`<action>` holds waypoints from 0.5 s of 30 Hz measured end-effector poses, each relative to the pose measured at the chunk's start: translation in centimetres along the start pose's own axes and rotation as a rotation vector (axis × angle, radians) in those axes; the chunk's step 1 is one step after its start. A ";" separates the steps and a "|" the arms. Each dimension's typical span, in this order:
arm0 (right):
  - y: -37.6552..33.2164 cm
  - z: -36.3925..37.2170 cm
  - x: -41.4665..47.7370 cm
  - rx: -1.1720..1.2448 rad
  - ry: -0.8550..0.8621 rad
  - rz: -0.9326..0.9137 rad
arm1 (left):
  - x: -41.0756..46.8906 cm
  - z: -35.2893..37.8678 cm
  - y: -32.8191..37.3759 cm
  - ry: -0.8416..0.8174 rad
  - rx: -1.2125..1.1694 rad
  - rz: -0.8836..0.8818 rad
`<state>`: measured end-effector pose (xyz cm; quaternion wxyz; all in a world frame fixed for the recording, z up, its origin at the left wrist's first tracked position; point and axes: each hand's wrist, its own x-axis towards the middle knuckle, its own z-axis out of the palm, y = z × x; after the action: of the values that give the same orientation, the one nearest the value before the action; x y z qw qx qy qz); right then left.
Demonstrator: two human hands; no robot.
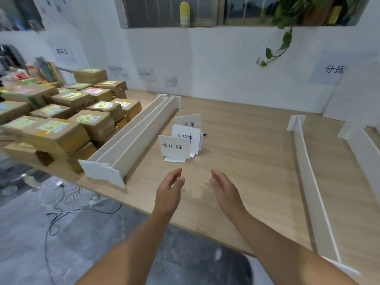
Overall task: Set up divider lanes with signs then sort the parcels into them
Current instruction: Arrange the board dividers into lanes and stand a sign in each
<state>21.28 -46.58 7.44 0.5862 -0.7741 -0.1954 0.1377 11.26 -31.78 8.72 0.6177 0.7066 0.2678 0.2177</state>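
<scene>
Left hand [169, 189] and right hand [224, 188] hover over the light wooden desk [246, 161], fingers relaxed and spread, holding nothing. Three white standing sign cards [181, 140] sit just ahead; bundled white foam-board dividers [131, 138] lie beside stacked brown cardboard parcels [61, 116] at left.

Goes bare on both sides; presents the left hand [169, 190] and the right hand [224, 190] uncovered, each on a bare wrist; continues into the left forearm [131, 243] and the right forearm [277, 243], long, smooth and bare down to the lower edge; has slim fingers [176, 174], blurred at the tips; perhaps includes a dark rounded patch [195, 264] and a pale strip [254, 270] low between the forearms, possibly clothing; cannot tell.
</scene>
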 end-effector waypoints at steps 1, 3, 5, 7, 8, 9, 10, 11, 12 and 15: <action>-0.6 2.3 0.4 0.006 -0.017 -0.002 | 0.7 -2.3 -0.1 0.028 0.002 0.001; -1.6 6.7 1.0 0.022 -0.045 0.000 | 1.8 -6.6 -0.6 0.084 0.004 -0.003; -2.6 10.7 1.4 0.049 -0.082 0.007 | 2.8 -10.4 -1.2 0.130 0.018 -0.013; -3.3 14.4 1.8 0.069 -0.129 0.015 | 3.6 -13.8 -1.9 0.180 0.024 -0.040; -3.5 16.0 1.9 0.075 -0.154 0.019 | 3.9 -15.3 -2.3 0.205 0.019 -0.056; -3.7 17.6 2.1 0.078 -0.173 0.026 | 4.3 -16.7 -2.6 0.221 0.012 -0.072; -3.9 19.1 2.3 0.082 -0.192 0.030 | 4.6 -18.0 -2.9 0.233 0.007 -0.086; -4.1 20.4 2.6 0.079 -0.208 0.036 | 5.0 -19.1 -3.4 0.246 0.002 -0.098; -4.2 21.7 2.9 0.074 -0.225 0.038 | 5.4 -20.2 -3.8 0.264 -0.005 -0.108; -4.4 25.0 4.0 0.055 -0.272 0.049 | 6.7 -22.7 -5.3 0.308 -0.036 -0.142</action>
<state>13.15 -22.34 4.84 0.5717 -0.7364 -0.2505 0.2609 1.36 -9.78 6.54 0.5959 0.6330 0.4045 0.2839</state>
